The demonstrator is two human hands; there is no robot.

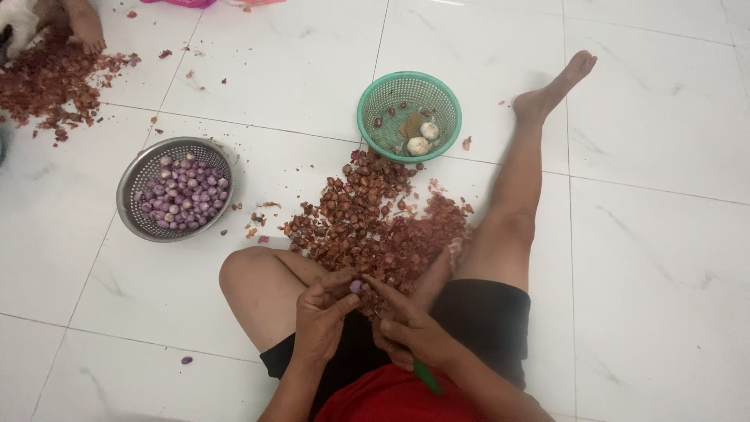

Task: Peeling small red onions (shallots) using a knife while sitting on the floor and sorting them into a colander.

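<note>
Glossy white tiled floor carries, just ahead of the hands, a heap of dry reddish-brown onion skins; farther ahead-left sits a perforated steel colander of smooth purple shallots, ahead-right a green plastic mesh basket. The left hand pinches a small peeled shallot between curled fingertips. The right hand touches it while clenched round a green-handled knife.

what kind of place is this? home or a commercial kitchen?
Likely a home floor, not a commercial kitchen. The person sits on white floor tiles, both hands on a small shallot, beside a pile of peels, a steel colander of peeled shallots and a green basket.
</note>
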